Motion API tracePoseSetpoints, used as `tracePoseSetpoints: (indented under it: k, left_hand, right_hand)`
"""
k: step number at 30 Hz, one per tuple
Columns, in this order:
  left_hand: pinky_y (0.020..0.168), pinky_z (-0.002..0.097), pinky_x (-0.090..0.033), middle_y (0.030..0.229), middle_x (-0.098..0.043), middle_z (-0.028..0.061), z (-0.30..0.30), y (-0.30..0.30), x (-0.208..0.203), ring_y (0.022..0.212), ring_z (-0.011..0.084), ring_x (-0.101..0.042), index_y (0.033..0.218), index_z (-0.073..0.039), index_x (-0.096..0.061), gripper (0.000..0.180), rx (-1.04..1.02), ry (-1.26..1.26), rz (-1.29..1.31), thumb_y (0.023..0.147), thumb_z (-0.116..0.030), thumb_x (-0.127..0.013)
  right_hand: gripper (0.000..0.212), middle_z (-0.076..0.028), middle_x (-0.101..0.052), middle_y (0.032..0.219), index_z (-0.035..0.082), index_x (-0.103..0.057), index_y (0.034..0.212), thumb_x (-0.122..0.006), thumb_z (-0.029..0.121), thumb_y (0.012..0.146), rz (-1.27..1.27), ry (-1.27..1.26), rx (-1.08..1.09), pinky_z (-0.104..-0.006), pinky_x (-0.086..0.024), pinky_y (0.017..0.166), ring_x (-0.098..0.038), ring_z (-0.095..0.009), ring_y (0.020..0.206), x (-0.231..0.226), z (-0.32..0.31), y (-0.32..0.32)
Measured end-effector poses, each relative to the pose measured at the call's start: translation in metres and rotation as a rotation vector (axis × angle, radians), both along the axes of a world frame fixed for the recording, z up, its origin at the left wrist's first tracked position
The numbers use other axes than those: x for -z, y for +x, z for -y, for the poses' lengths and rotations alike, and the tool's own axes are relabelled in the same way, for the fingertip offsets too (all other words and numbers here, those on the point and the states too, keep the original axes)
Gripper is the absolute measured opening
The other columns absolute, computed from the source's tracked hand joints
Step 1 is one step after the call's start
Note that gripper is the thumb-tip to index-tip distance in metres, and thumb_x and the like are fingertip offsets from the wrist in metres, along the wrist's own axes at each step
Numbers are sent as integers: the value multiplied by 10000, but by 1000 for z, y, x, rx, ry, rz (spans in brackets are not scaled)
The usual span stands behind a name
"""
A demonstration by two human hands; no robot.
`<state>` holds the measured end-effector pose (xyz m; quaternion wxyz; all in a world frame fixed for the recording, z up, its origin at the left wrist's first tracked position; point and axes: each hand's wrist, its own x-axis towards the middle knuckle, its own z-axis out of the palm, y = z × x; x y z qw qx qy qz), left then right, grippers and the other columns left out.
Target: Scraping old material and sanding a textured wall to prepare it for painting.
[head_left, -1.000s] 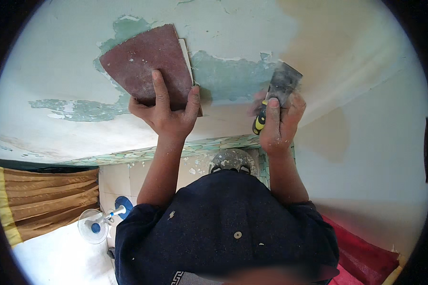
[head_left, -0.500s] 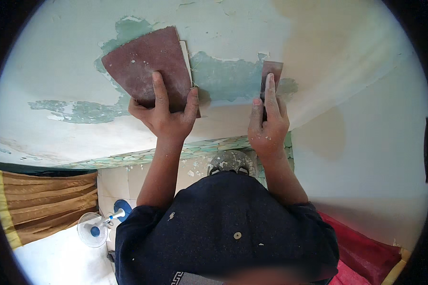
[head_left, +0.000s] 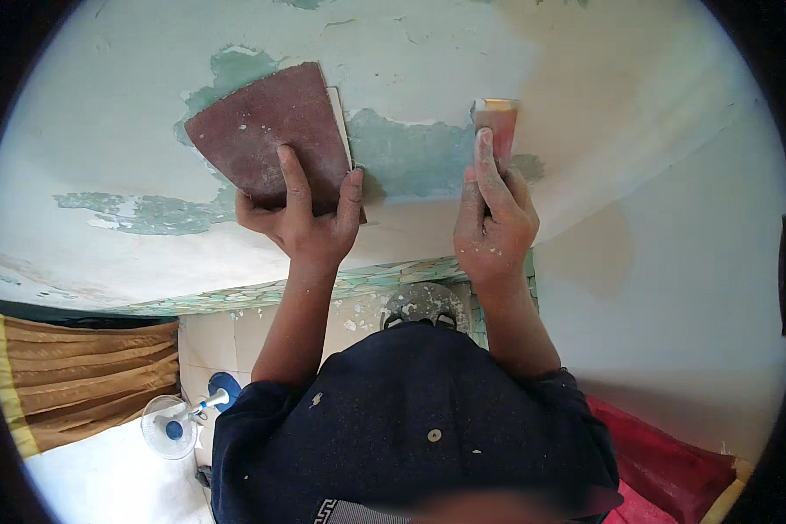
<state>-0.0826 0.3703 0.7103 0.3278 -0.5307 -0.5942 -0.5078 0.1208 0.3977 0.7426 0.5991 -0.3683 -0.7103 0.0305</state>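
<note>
My left hand (head_left: 301, 214) grips a stiff, reddish-brown, dust-marked sheet (head_left: 266, 131) with a curved far edge, my index finger lying along its face. A pale layer shows behind its right side. My right hand (head_left: 496, 223) is closed on a small flat scraper (head_left: 499, 118), index finger stretched along its blade. The blade stands against or just off the wall, and its far edge shines yellow-orange. Most of its handle is hidden in my fingers. Both hands are before a pale wall (head_left: 428, 52) with peeling paint and bare green patches (head_left: 410, 153). Grey dust coats my fingers.
Another wall (head_left: 672, 288) meets this one at the right. Green stone-patterned trim (head_left: 358, 278) runs low along the wall. A paint-spattered round grey thing (head_left: 424, 301) is below me. Behind left are a blue-white fan (head_left: 173, 426) and brown curtain (head_left: 96, 375); red fabric (head_left: 664, 445) is at right.
The scraper has shifted slightly up the wall and tilted, so its edge now catches light. My left hand and the sheet sit slightly lower in view.
</note>
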Motion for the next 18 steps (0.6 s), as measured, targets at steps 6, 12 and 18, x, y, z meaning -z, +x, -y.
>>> tracePoseSetpoints:
  k: [6, 12, 18]
  left_hand:
    - [892, 476, -417, 1301, -291, 351, 1, 1, -5, 1182, 436, -316, 1398, -59, -563, 875, 7, -5, 6, 674, -428, -888]
    - [887, 478, -414, 1303, -282, 336, 1, -4, -14, 1175, 430, -322, 1407, -64, -556, 879, 11, 24, 7, 676, -426, -882]
    - [899, 473, -409, 1288, -298, 334, -1, 1, -16, 1167, 426, -329, 1423, -56, -535, 887, 14, 47, -2, 686, -411, -876]
  right_hand:
    - [515, -203, -660, 939, 48, -603, 1359, -626, -74, 859, 7, -1, -37, -319, -520, 697, -626, -266, 743, 18, 1, 7]
    - [532, -206, -654, 905, 50, -596, 1368, -609, -78, 852, -44, -13, -60, -332, -522, 695, -618, -283, 738, -9, -4, -2]
    - [522, -207, -661, 934, 39, -595, 1363, -619, -64, 852, 6, -78, -51, -336, -527, 695, -621, -289, 730, 13, 4, 7]
